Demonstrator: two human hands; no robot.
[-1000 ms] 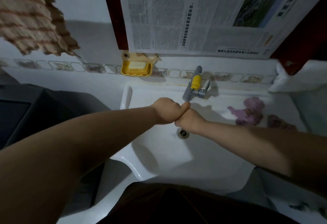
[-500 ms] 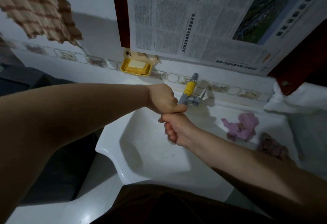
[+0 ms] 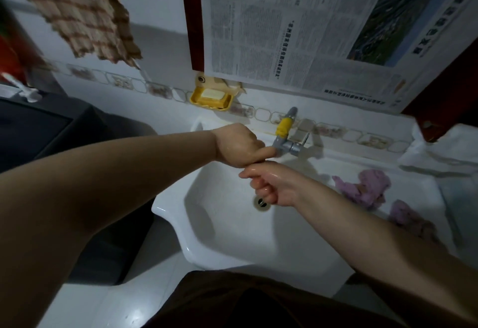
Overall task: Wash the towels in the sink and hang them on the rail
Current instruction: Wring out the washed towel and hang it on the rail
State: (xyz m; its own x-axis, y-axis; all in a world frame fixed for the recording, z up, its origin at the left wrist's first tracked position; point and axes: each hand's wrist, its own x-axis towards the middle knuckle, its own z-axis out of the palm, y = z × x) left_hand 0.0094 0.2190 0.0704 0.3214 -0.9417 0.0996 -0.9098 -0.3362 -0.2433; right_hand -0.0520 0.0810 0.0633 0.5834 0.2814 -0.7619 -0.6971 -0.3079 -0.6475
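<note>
Over the white sink (image 3: 168, 210) my two wet hands are stacked, closed into fists. My left hand (image 3: 236, 147) is on top, its thumb pointing at the grey tap (image 3: 284, 144) with a yellow band. My right hand (image 3: 271, 185) sits just below it, above the drain (image 3: 261, 202), fingers curled; I see nothing inside either fist. Two crumpled purple towels lie on the sink's right ledge, one (image 3: 362, 188) farther back and one (image 3: 408, 220) nearer my right forearm. A brown striped towel (image 3: 77, 14) hangs at the top left.
A yellow soap dish (image 3: 210, 98) with a bar of soap is fixed to the wall behind the sink. A newspaper (image 3: 310, 30) covers the wall above. A dark cabinet (image 3: 38, 131) stands left of the sink, and something white (image 3: 439, 151) lies at the right.
My fists went from side by side over the drain to stacked, left above right, closer to the tap. The view swung a little to the left.
</note>
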